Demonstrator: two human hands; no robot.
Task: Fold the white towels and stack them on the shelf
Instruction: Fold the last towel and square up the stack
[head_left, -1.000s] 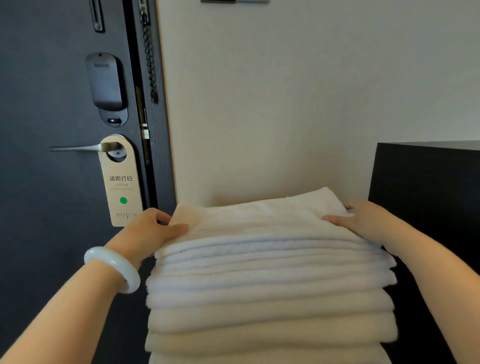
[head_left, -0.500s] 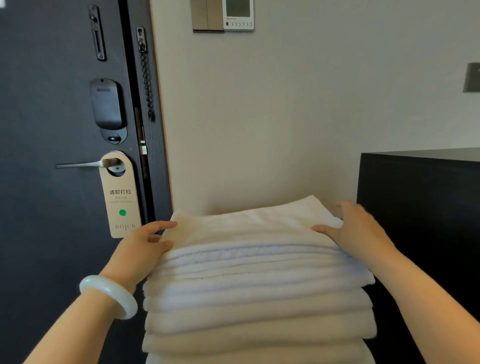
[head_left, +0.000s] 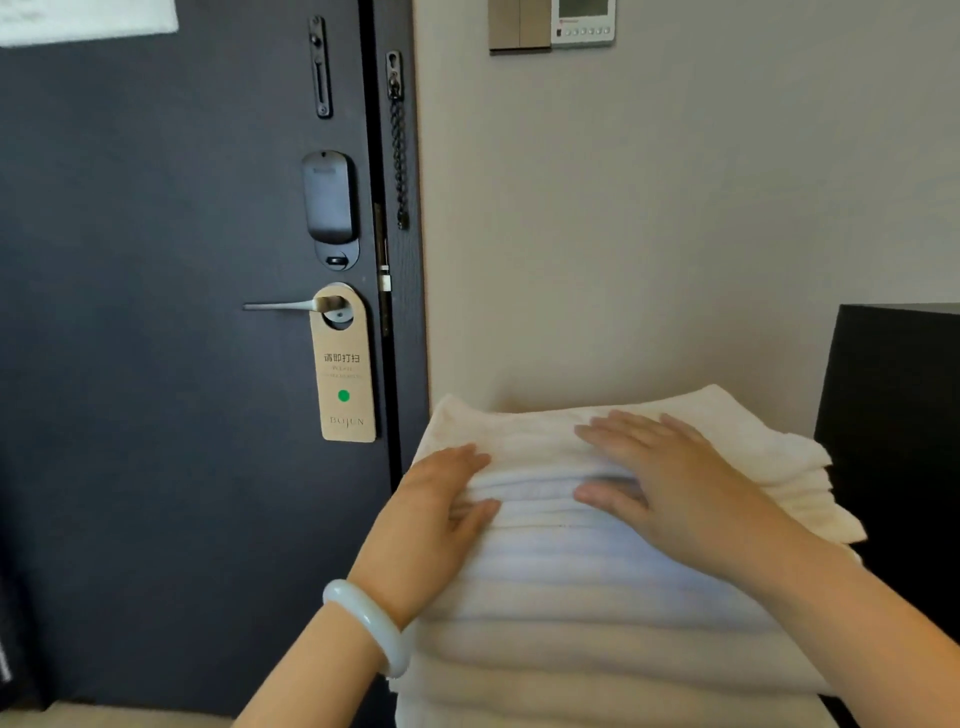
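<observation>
both hands flat on the towel stack (head_left: 597, 587), fingers straight. left hand (head_left: 441, 514) lies on its top left corner, thumb against the front folds. right hand (head_left: 670, 483) is spread across the top middle, thumb on the front edge. stack is folded, white, back edge near the wall. pale bracelet (head_left: 363, 623) on my left wrist. door hanger (head_left: 343, 364) is left of the stack, black cabinet (head_left: 893, 415) just right.

Hotel guest room entrance. Evidence: dark door (head_left: 156, 312) with electronic lock (head_left: 329, 200), security chain (head_left: 399, 156), housekeeping door hanger (head_left: 343, 369) on handle, wall thermostat (head_left: 583, 22).
</observation>
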